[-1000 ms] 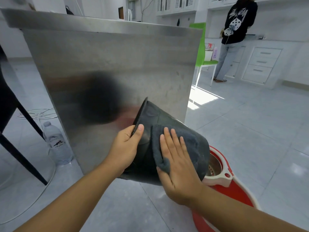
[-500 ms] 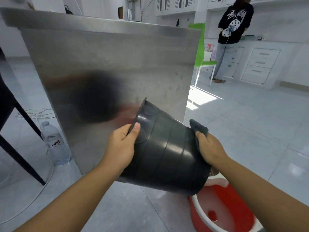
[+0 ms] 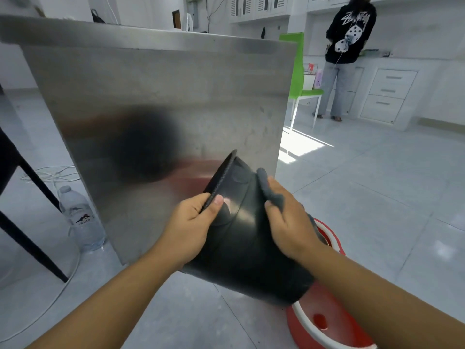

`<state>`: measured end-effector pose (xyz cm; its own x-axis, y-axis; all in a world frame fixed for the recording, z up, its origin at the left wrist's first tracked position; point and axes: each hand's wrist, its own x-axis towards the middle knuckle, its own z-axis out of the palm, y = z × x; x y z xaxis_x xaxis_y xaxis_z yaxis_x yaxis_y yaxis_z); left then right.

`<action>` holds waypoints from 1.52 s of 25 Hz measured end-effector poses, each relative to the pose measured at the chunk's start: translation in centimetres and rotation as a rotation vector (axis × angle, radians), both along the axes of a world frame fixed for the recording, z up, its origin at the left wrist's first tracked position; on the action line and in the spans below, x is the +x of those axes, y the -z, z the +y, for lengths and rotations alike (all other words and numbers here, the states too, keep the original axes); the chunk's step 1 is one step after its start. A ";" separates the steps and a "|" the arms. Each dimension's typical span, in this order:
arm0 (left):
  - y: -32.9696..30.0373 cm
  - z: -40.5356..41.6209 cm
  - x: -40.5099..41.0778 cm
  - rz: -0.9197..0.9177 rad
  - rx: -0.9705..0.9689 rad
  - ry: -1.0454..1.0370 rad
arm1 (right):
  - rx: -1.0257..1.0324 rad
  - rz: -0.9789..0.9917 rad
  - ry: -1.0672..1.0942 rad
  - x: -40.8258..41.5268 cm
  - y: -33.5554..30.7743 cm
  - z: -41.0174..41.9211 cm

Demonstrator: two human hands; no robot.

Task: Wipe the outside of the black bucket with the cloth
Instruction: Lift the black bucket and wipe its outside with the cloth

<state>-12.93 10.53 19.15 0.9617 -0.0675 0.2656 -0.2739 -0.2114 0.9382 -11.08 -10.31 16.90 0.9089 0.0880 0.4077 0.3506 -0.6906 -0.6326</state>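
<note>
The black bucket (image 3: 247,245) is held tilted in the air, its open mouth turned away towards the steel panel and its base towards me. My left hand (image 3: 192,224) pinches the rim, thumb on the outside. My right hand (image 3: 285,217) presses a grey cloth (image 3: 266,190) against the bucket's upper right side. Most of the cloth is hidden under the palm; only a bunched edge shows above the fingers.
A brushed steel counter side (image 3: 161,96) stands right behind the bucket. A red and white mop bucket (image 3: 324,321) sits on the floor below. A water bottle (image 3: 81,219) and black chair legs (image 3: 27,212) are at left. A person (image 3: 346,54) stands by a green chair (image 3: 298,71).
My right hand with the cloth went from the bucket's near side round to its far right, then back up onto the upper side near the rim. The bucket tipped a little more upright.
</note>
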 end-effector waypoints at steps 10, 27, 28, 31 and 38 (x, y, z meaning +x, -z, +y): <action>-2.0 0.0 -0.8 0.195 -0.086 0.128 | 1.016 0.608 0.424 2.0 -0.8 -5.4; 1.2 1.3 3.0 0.358 -0.392 -0.384 | 0.440 0.167 0.225 -1.3 0.2 1.2; 1.0 1.4 3.1 0.353 -0.420 -0.376 | 0.166 0.006 0.148 -1.8 0.9 1.6; 0.4 1.4 2.6 0.313 -0.420 -0.337 | -0.410 -0.235 -0.143 -2.9 2.8 2.5; -0.8 1.0 0.8 0.161 -0.184 -0.038 | -0.557 -0.397 -0.235 -2.3 1.4 3.5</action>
<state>-12.11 11.50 19.98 0.9936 0.0051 0.1129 -0.1126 -0.0401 0.9928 -13.39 -6.83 15.50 0.6330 0.5538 0.5409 0.6600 -0.7513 -0.0032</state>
